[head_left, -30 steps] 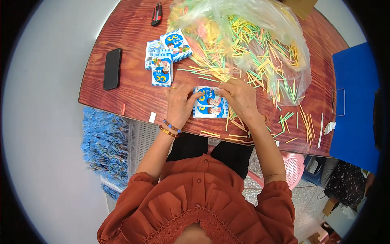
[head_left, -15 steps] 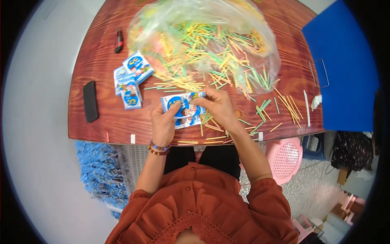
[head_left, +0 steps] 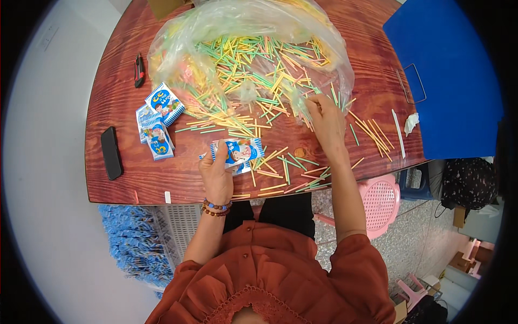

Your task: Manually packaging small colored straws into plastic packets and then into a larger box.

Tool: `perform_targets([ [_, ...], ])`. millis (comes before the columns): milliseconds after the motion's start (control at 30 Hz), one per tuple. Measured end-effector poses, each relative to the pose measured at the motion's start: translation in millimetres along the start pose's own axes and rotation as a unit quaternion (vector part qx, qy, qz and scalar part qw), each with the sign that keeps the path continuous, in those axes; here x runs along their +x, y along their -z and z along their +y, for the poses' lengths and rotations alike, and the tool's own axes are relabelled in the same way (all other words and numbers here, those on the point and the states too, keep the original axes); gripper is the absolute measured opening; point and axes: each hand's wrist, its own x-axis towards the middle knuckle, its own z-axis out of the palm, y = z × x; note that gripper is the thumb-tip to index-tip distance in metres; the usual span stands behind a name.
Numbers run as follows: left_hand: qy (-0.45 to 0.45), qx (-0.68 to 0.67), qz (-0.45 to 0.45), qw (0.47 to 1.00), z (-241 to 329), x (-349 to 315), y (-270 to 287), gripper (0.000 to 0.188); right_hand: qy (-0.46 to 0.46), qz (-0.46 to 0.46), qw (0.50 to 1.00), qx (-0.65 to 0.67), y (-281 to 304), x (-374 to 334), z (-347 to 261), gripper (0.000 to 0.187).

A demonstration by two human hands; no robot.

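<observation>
My left hand (head_left: 217, 175) is closed on small blue-and-white packets (head_left: 237, 152) near the table's front edge; one lies over another, the thumb on top. Further right and forward, my right hand (head_left: 327, 124) is at the front edge of a large clear plastic bag (head_left: 342, 70). Its fingers are bent together among thin pastel sticks, and what they pinch is hidden. Yellow, green and pink sticks (head_left: 243, 70) fill the open bag and spill out over the wooden table (head_left: 189, 173). More sticks (head_left: 286, 167) lie loose beside the held packets.
Several packets (head_left: 157, 137) are piled at the left, near a black smartphone (head_left: 111, 153) and a red-black box cutter (head_left: 139, 71). On the right stands a blue bin (head_left: 442, 81). Below the table are a basket (head_left: 183, 224) with blue packets (head_left: 132, 237) and a pink stool (head_left: 379, 205).
My right hand has left the packets and moved forward and right to the bag's edge. The left hand keeps hold of the packets. The view has shifted slightly.
</observation>
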Motion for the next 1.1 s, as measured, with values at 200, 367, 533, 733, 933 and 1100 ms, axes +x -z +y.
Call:
perform_targets([
  [200, -0.005, -0.025, 0.033, 0.999, 6, -5, -14, 0.015, -0.092, -0.077, 0.969, -0.217, -3, 12, 10, 0.027],
  [367, -0.006, -0.032, 0.038, 0.999, 7, -5, -9, 0.015, 0.016, -0.049, 0.948, -0.314, -19, 12, 1, 0.03],
  [533, -0.001, -0.037, 0.034, 0.999, 7, -4, -5, 0.013, -0.023, -0.094, 0.93, -0.353, -32, 16, -7, 0.034],
  [733, -0.006, -0.044, 0.043, 0.998, 11, -5, 2, 0.012, -0.068, -0.158, 0.945, -0.278, -20, 24, -8, 0.034],
  [933, 0.004, -0.05, 0.009, 0.999, 11, -6, -4, 0.012, -0.08, -0.184, 0.98, 0.003, 4, 24, 49, 0.021],
  [1100, -0.006, -0.045, -0.004, 0.999, 10, -7, -9, 0.012, -0.228, -0.155, 0.918, 0.286, 17, 19, 36, 0.019],
])
